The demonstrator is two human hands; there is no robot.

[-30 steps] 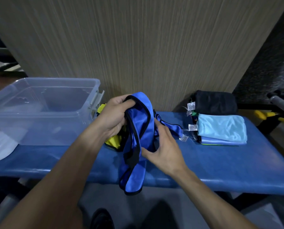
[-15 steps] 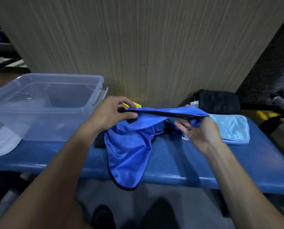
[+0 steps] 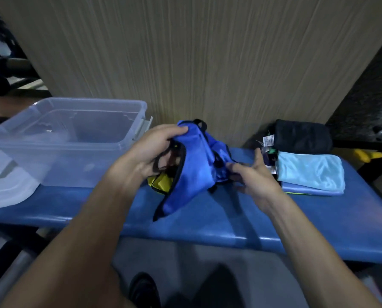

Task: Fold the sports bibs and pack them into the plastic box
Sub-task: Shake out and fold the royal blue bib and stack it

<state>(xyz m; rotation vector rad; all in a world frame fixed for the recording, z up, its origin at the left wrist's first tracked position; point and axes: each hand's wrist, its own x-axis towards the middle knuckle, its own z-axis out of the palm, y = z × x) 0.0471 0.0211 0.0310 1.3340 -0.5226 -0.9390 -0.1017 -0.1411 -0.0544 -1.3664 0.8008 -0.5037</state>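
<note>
Near edge: blue padded worktop (image 3: 207,227), bare along the front.

Mid-worktop: blue bib (image 3: 192,172) bunched, black-edged, lower corner trailing onto the pad. Left hand (image 3: 147,152) in a closed grip on its top edge, thumb over the fabric, fingers hooked in the black trim. Right hand (image 3: 254,176) at the bib's right side, fingers loosely curled; pinching fabric or only touching, cannot tell. Yellow bib (image 3: 159,182) underneath, mostly hidden, unfolded by the look of it.

Right of hands: folded stack, light-blue bib (image 3: 310,170) on top, more edges below, a dark folded bib (image 3: 301,138) behind.

Far left: clear plastic box (image 3: 79,165) against the wood-grain panel, open, no bibs visible inside. Lid (image 3: 5,192) beside it.

Progress, judged: several folded, none packed; blue one mid-fold, yellow next, then all into the box.
</note>
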